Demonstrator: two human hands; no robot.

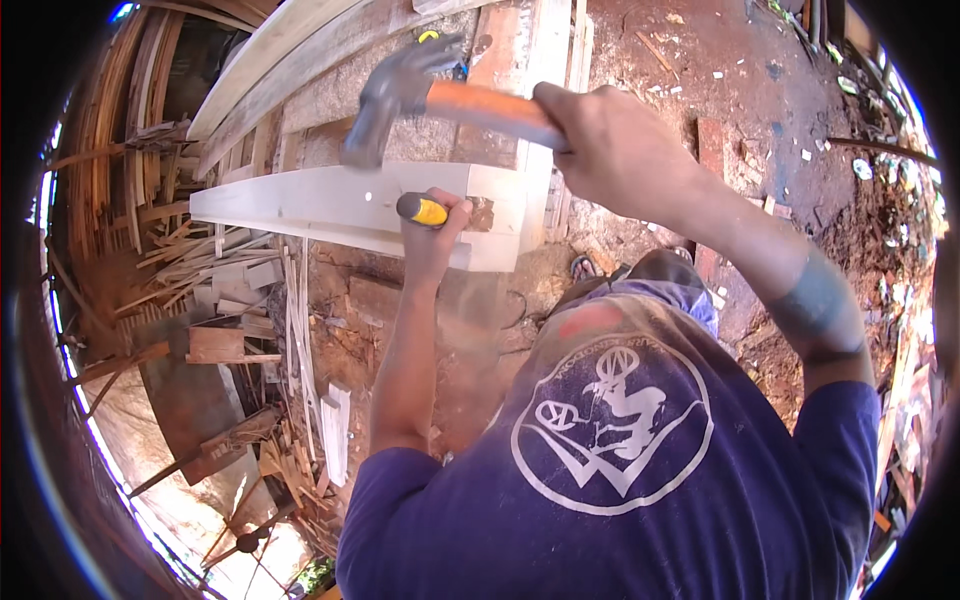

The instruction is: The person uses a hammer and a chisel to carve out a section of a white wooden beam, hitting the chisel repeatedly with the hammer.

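Note:
My right hand (620,145) grips a hammer (465,105) by its orange handle, its dark, slightly blurred claw head raised above a pale wooden board (300,205). My left hand (442,245) is wrapped round a chisel (425,208) with a yellow-and-black handle, held upright on the board near its right-hand end. Beside that hand is a rough brown recess (480,214) in the wood. The chisel's blade is hidden by the handle and hand.
Long planks (260,70) lie beyond the board, with a small yellow-and-black object (430,37) behind the hammer head. Loose wood strips (210,275) are piled at left. The dirt floor (750,90) carries scattered scraps. My sandalled foot (583,268) is below the board.

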